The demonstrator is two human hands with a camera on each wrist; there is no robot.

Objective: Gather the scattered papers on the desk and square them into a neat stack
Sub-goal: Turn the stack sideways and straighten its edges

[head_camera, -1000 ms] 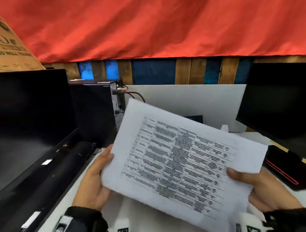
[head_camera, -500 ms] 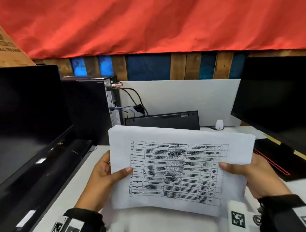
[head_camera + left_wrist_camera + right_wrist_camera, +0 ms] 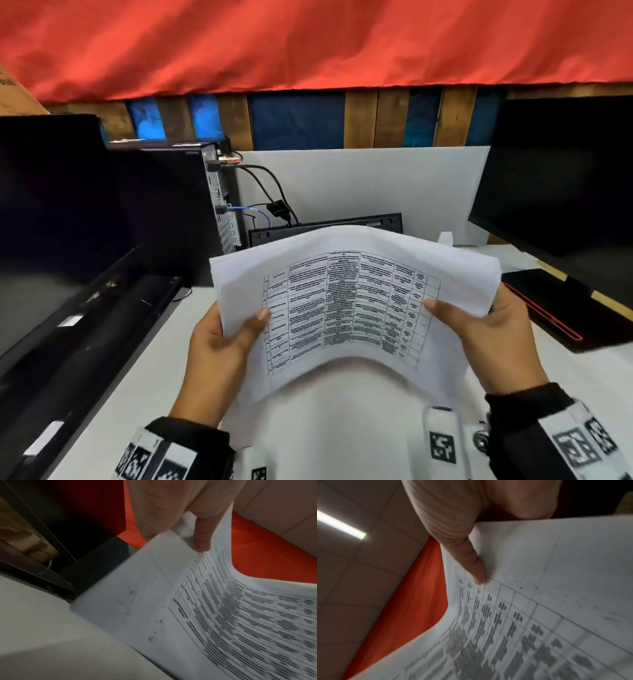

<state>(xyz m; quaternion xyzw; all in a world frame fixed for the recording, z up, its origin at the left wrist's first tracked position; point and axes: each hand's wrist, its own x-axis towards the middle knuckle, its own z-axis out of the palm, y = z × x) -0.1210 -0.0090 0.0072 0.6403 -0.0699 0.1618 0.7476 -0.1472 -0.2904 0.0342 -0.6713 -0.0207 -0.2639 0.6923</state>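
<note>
Here, nearest you, your left hand [image 3: 219, 346] and right hand [image 3: 486, 339] each pinch a side edge of the white printed-table paper sheets [image 3: 346, 308], thumbs on top, holding them bowed upward above the white desk [image 3: 144, 359]. Squeeze inward harder and you'll likely crease the sheets; loosen one pinch and the lower pages could slide out skewed. The left wrist view suggests at least two sheets; you can't count them exactly. Farther back stand two dark monitors, one black computer tower [image 3: 164, 212] and one flat black keyboard [image 3: 325, 228] propped against the white partition.
</note>
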